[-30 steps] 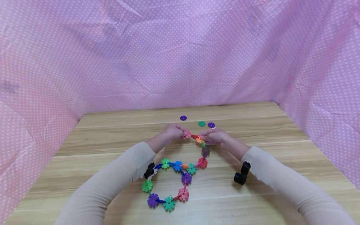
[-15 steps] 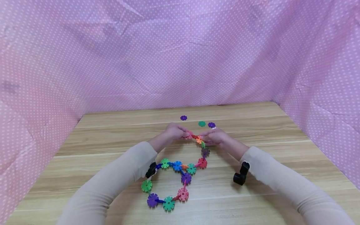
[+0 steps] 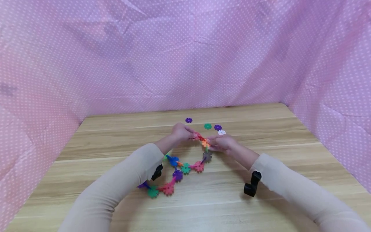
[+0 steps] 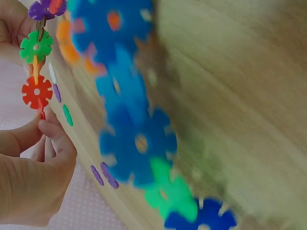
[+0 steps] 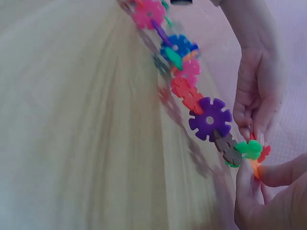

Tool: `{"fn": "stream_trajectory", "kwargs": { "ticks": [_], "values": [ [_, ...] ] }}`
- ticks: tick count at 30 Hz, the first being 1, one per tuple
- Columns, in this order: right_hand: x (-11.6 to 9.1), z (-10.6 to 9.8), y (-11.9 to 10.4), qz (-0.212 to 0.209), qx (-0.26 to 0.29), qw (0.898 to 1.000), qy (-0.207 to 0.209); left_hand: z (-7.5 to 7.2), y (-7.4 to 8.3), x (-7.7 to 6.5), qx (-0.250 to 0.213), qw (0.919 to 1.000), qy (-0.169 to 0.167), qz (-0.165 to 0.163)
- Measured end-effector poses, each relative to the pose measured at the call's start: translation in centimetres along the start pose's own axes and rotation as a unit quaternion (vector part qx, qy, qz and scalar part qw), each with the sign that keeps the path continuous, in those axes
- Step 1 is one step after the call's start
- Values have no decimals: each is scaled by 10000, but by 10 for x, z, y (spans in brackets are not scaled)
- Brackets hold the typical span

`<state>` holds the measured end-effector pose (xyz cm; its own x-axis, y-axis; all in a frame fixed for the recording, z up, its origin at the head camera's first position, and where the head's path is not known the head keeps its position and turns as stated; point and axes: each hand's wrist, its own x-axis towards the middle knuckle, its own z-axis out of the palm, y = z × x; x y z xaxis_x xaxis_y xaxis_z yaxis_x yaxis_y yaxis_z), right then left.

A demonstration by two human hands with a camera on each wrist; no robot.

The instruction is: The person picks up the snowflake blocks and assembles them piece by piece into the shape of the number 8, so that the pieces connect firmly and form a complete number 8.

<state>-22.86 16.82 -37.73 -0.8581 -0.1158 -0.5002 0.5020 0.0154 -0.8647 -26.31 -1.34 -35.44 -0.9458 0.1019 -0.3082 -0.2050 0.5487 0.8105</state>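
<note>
A chain of colourful notched plastic snowflake discs (image 3: 185,168) runs from my hands back toward the person, its near part forming a loop half hidden behind the left sleeve. My left hand (image 3: 182,132) pinches the pink disc (image 3: 197,136) at the chain's far end. In the left wrist view, thumb and finger of the left hand (image 4: 43,167) meet just beside a red disc (image 4: 37,92). A little to the right, my right hand (image 3: 221,143) pinches the orange disc (image 3: 205,143). Green and grey discs (image 5: 228,148) follow it in the right wrist view.
Beyond the hands lie loose discs: a purple one (image 3: 188,120), a green one (image 3: 207,126), another purple one (image 3: 217,127) and a white one (image 3: 221,132). The wooden table (image 3: 261,129) ends at a pink dotted curtain (image 3: 185,64). A black wrist camera (image 3: 252,185) hangs under the right sleeve.
The near part of the chain has swung up and to the left, partly behind the left sleeve. Both hands keep their pinch; the left has shifted slightly forward. The white disc shows more fully.
</note>
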Motion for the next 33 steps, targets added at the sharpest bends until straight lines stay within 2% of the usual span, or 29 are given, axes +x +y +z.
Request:
{"fn": "stream_trajectory", "kwargs": {
  "ticks": [4, 8, 11, 15, 19, 23, 28, 31, 33],
  "values": [
    [-5, 2, 4, 23, -2, 9998, -217, -2, -1, -2, 83, 9999, 27, 51],
    [-6, 2, 9, -191, -607, 9974, -324, -3, -4, -4, 212, 9996, -135, 104],
    [-5, 1, 8, -461, -1506, 9873, -189, -2, -6, -6, 241, 9993, -244, 130],
    [0, 5, 1, -814, -2291, 9700, 94, -1, -7, -5, -169, 9990, -410, 27],
    [9, 11, -6, -868, -2034, 9753, 17, 1, -6, -3, -825, 9944, -658, -101],
    [17, 14, -9, -705, -1580, 9849, -70, 0, -5, -2, -1023, 9915, -804, -97],
    [15, 11, -8, -667, -1340, 9887, -119, -15, -5, 4, -484, 9961, -727, 115],
    [12, 7, -7, -705, -1196, 9901, -222, -32, -4, 13, 324, 9975, -263, 566],
    [11, 4, -5, -667, -1127, 9911, -227, -42, -3, 19, 984, 9916, 101, 835]
  ]
}}
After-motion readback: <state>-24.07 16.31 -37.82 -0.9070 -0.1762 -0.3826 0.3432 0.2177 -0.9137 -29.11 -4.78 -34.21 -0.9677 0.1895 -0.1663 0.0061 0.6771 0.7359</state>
